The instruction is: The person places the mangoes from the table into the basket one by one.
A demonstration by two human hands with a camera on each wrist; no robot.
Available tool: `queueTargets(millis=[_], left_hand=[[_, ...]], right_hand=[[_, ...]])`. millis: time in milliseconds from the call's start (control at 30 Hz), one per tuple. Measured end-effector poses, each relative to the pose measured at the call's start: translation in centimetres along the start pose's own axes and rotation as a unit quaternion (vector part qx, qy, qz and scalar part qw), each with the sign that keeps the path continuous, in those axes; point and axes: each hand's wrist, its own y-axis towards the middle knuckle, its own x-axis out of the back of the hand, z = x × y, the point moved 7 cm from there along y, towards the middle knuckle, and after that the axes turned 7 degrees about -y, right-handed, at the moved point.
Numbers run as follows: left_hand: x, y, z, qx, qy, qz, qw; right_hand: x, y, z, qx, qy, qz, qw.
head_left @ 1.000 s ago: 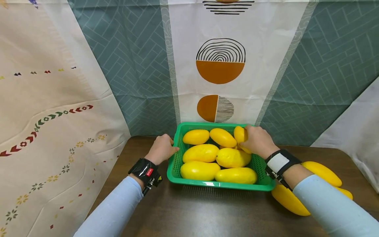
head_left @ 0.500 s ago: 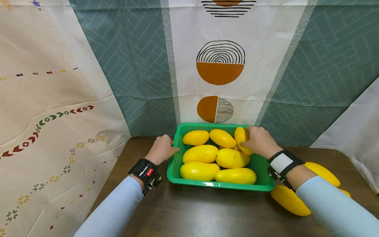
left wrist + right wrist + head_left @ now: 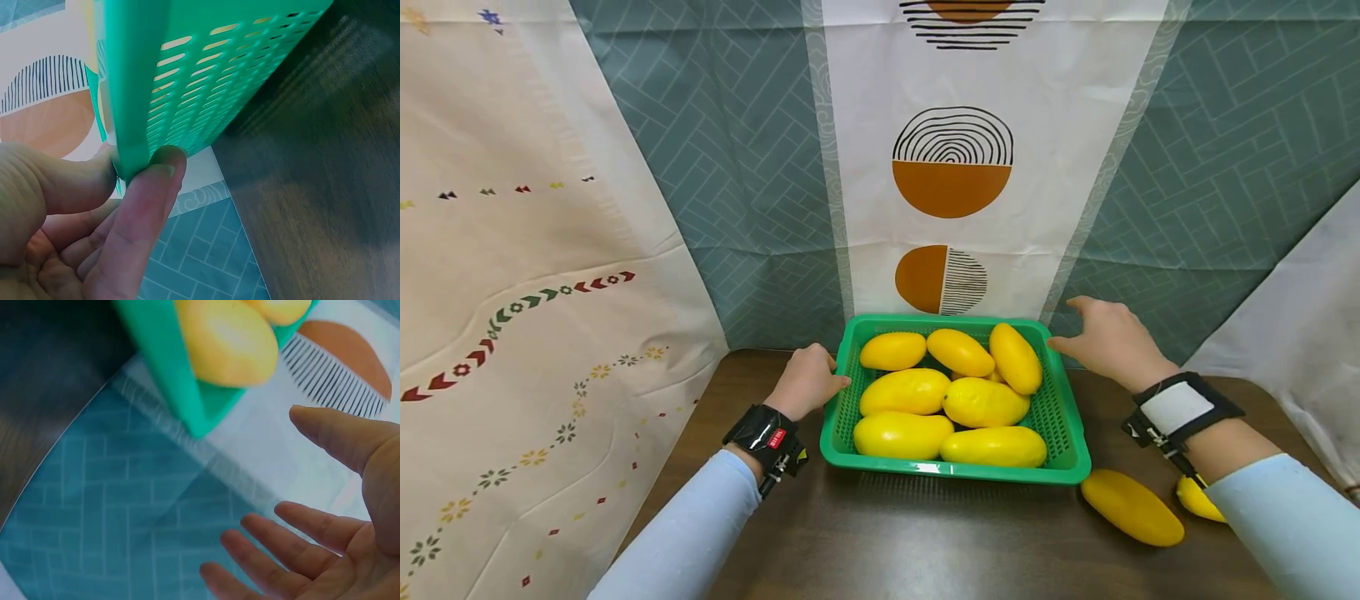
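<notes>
A green plastic basket with slotted walls holds several yellow mangoes, among them one mango slanted in its back right corner. At the basket's left side, my left hand pinches the rim; the left wrist view shows thumb and fingers on either side of the green edge. My right hand hovers just right of the basket's back right corner, apart from it. In the right wrist view that hand has its fingers spread, with nothing held.
On the dark wooden table, right of the basket, lie a darker yellow mango and another mango partly hidden by the right forearm. A patterned cloth hangs directly behind the table; a cream cloth hangs at the left.
My right hand has let go of the mango in the back right corner and moved right, out of the basket. My left hand stays at the rim.
</notes>
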Motion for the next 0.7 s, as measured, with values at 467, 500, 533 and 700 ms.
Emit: queueTargets(millis=[467, 500, 533, 700], left_hand=[[0.0, 0.2, -0.1, 0.001, 0.007, -0.003, 1.0], [0.0, 0.2, -0.1, 0.001, 0.009, -0.004, 1.0], [0.0, 0.2, -0.1, 0.0, 0.01, -0.004, 0.9999], [0.0, 0.2, 0.1, 0.001, 0.007, -0.003, 1.0]], right_hand=[[1.1, -1.5, -7.4, -0.028, -0.032, 0.001, 0.9991], [1.0, -1.6, -7.8, -0.029, -0.033, 0.004, 0.999], [1.0, -1.7, -8.2, -0.029, -0.033, 0.01, 0.999], [0.4, -2.2, -10.0, -0.029, -0.036, 0.04, 0.9981]])
